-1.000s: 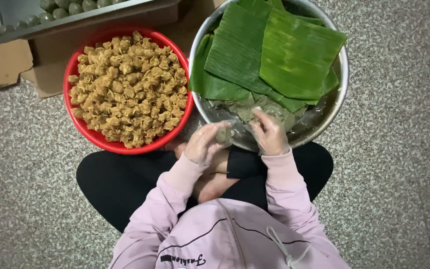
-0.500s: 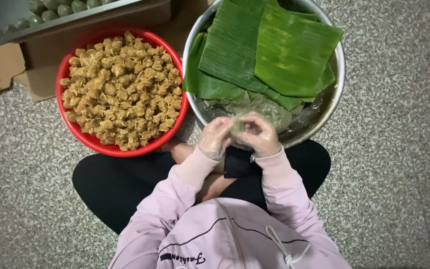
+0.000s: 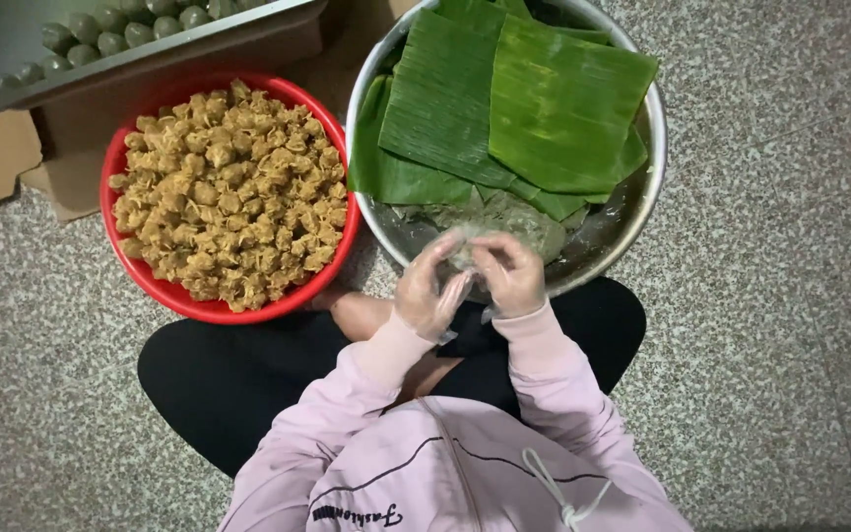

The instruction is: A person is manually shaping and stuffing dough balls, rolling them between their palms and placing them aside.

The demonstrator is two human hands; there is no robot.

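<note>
Where the near rim of the metal bowl (image 3: 642, 202) meets my lap, I have both hands together. My left hand (image 3: 428, 291) and right hand (image 3: 511, 274), both in thin clear gloves, curl around a small pale lump of dough (image 3: 465, 251), fingertips pinching it between them. Green leaves (image 3: 514, 99) lie stacked in the bowl's far part. Left of it sits a red bowl (image 3: 115, 241) heaped with brown filling balls (image 3: 229, 192). A tray (image 3: 150, 59) of green balls stands far left.

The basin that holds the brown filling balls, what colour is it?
The basin is red, clearest in the head view, left of the metal bowl of green leaves.
</note>
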